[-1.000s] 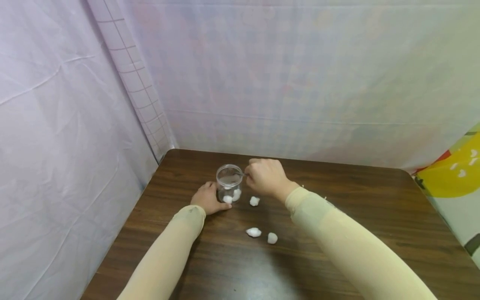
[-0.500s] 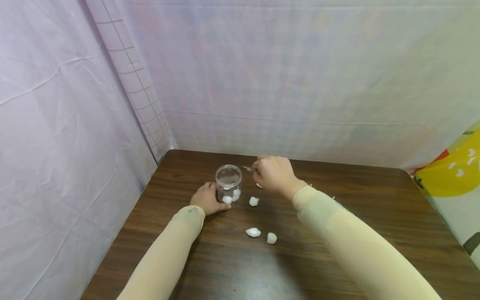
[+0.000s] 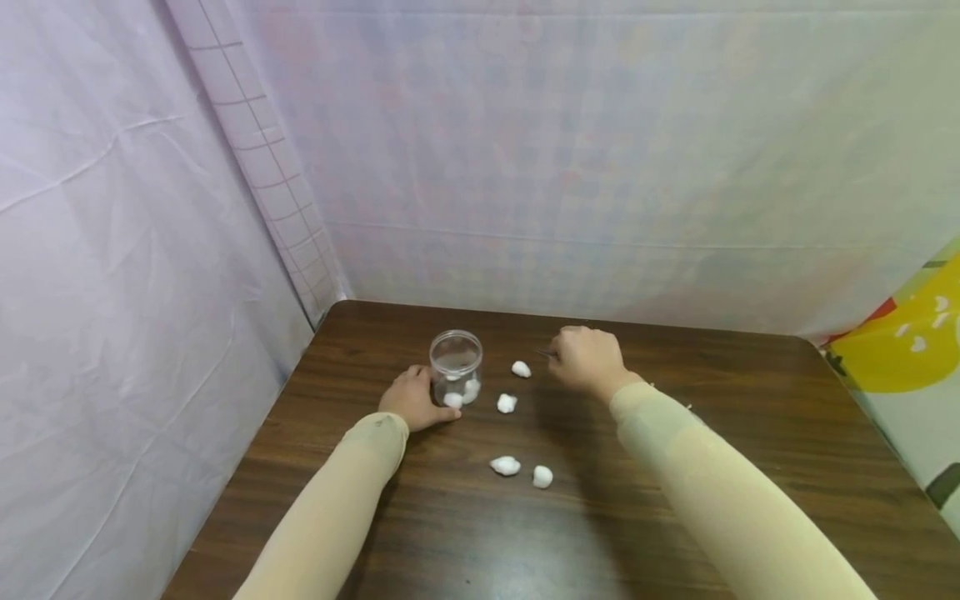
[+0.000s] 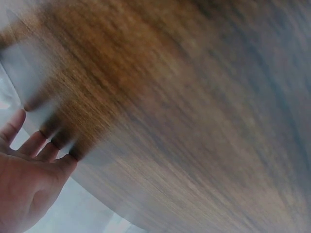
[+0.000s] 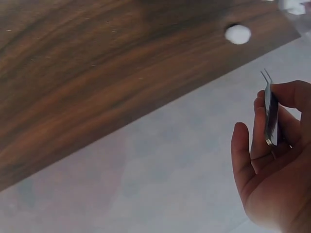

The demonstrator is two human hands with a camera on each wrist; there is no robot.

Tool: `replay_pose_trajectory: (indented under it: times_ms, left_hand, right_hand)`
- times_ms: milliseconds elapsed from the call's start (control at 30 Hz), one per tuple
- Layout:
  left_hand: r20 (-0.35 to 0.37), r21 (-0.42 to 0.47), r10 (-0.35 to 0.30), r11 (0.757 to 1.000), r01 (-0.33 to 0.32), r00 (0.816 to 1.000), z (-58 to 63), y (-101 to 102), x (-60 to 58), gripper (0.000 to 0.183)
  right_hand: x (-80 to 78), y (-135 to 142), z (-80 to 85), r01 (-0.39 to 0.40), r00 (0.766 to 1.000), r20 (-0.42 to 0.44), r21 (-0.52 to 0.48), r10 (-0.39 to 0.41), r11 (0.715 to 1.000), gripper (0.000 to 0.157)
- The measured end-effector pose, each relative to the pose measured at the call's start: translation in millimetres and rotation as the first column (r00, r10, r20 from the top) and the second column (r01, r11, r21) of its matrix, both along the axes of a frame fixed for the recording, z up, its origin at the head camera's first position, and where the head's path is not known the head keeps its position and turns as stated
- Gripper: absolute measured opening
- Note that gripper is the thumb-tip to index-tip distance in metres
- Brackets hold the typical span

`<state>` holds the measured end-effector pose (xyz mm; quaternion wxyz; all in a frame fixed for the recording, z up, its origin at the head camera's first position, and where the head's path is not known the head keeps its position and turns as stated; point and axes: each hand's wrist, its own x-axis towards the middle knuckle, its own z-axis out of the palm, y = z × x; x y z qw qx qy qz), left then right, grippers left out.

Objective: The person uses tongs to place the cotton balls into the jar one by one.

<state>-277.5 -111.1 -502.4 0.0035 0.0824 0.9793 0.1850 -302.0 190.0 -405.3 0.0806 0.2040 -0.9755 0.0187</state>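
My left hand (image 3: 412,400) rests on the table against a clear plastic jar (image 3: 457,350), its thumb along the front of the base. In the left wrist view its fingers (image 4: 47,152) lie fairly straight, tips on the wood. Several white cotton balls sit in the bottom of the jar. My right hand (image 3: 588,360) holds a pair of metal tweezers (image 5: 271,114) between thumb and fingers. The slim tweezer tips stand slightly apart with nothing between them. Just left of them on the table lies a cotton ball (image 3: 521,368), with another cotton ball (image 3: 507,403) nearer me.
Two more cotton balls lie closer to me, a pointed cotton ball (image 3: 506,466) and a rounder cotton ball (image 3: 542,477). The brown wood-grain table (image 3: 712,500) meets a pale hanging cloth (image 3: 600,167) at the back. Another white cloth (image 3: 135,292) hangs on the left.
My right hand has moved right, away from the jar, taking the tweezers from its rim and uncovering a cotton ball on the table. The left hand stays at the jar.
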Motion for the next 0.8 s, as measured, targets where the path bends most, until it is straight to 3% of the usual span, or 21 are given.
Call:
replay_pose_trajectory:
  times_ms: [233, 533, 800]
  left_hand:
    - [0.005, -0.005, 0.004, 1.000, -0.004, 1.000, -0.9, -0.3, -0.6, 0.098]
    - [0.019, 0.000, 0.006, 1.000, -0.006, 1.000, 0.7, 0.4, 0.2, 0.099]
    - [0.021, -0.004, 0.007, 1.000, -0.007, 1.000, 1.0, 1.2, -0.2, 0.098]
  right_hand:
    - [-3.7, 15.1, -12.6, 0.029, 0.999, 0.034, -0.006, -0.029, 1.000, 0.029]
    - [-8.3, 19.6, -23.4, 0.044, 0.997, 0.066, -0.006, -0.043, 0.999, 0.023]
    - [-8.9, 15.4, -22.3, 0.032, 0.998, 0.055, -0.003, -0.032, 0.999, 0.022]
